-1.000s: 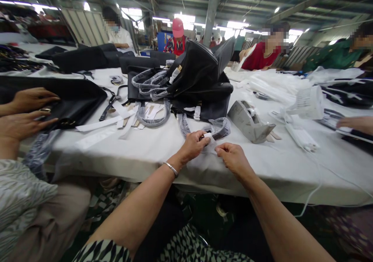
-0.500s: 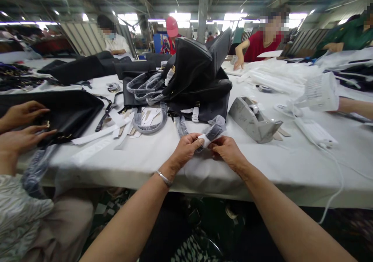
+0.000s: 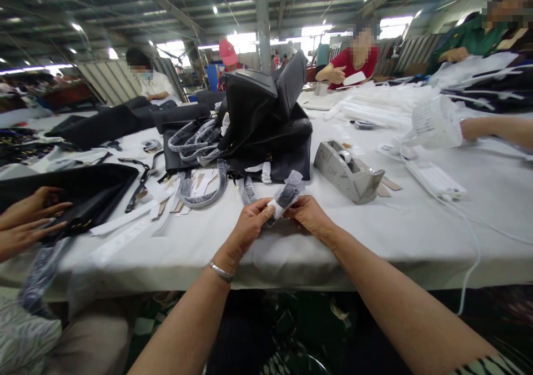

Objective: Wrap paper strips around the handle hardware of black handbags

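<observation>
My left hand [image 3: 249, 226] and my right hand [image 3: 308, 215] are together at the near edge of the white table [image 3: 375, 225]. Both pinch a black bag strap in clear plastic wrap [image 3: 287, 196], with a white paper band around it between my fingers. The strap runs back to a black handbag [image 3: 266, 125] standing just behind my hands, its other handles also wrapped in plastic. A metal bracelet sits on my left wrist.
A grey tape dispenser [image 3: 345, 172] stands right of the bag. White paper strips [image 3: 137, 214] lie to the left. A neighbour's hands [image 3: 29, 222] rest on another black bag [image 3: 75, 189]. A small white fan [image 3: 435, 122] and cable lie to the right. Other people sit across the table.
My hands lifted the wrapped strap end off the table and drew closer together around the white band. The view tilted up and shifted slightly.
</observation>
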The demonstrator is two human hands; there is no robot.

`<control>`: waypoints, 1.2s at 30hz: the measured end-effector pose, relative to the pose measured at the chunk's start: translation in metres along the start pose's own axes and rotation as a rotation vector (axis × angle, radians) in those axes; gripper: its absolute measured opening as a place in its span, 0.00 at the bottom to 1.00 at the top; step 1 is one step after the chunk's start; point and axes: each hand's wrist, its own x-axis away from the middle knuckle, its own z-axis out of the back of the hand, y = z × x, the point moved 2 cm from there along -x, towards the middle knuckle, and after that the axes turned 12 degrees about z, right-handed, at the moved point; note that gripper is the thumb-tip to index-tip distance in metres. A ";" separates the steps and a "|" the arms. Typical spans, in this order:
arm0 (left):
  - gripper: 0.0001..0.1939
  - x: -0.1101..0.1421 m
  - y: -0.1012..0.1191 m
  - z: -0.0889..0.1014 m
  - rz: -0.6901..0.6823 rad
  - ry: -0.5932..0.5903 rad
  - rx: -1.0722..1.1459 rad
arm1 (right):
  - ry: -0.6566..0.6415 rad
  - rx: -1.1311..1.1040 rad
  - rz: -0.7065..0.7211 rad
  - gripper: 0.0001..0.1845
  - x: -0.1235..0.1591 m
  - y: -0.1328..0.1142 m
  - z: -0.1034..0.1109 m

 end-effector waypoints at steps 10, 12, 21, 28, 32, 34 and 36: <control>0.24 0.001 0.000 -0.002 -0.094 -0.030 -0.274 | 0.024 0.606 0.027 0.06 -0.010 -0.004 0.010; 0.21 0.004 0.002 -0.007 -0.174 -0.027 -0.515 | 0.025 0.727 -0.012 0.07 -0.002 -0.006 0.021; 0.11 0.020 0.014 -0.027 -0.310 -0.015 -1.180 | -0.192 1.226 -0.119 0.09 0.064 -0.022 0.077; 0.12 0.018 0.014 -0.028 -0.399 -0.001 -1.296 | -0.054 0.865 0.339 0.13 0.059 -0.051 0.062; 0.14 0.022 0.005 -0.028 -0.416 0.027 -1.352 | 0.037 0.808 0.377 0.15 0.027 -0.043 0.048; 0.17 0.027 0.002 -0.029 -0.417 0.061 -1.376 | 0.192 0.818 0.304 0.20 0.005 -0.034 0.055; 0.21 0.033 0.004 -0.030 -0.433 0.109 -1.345 | 0.327 0.706 0.190 0.29 -0.020 -0.027 0.064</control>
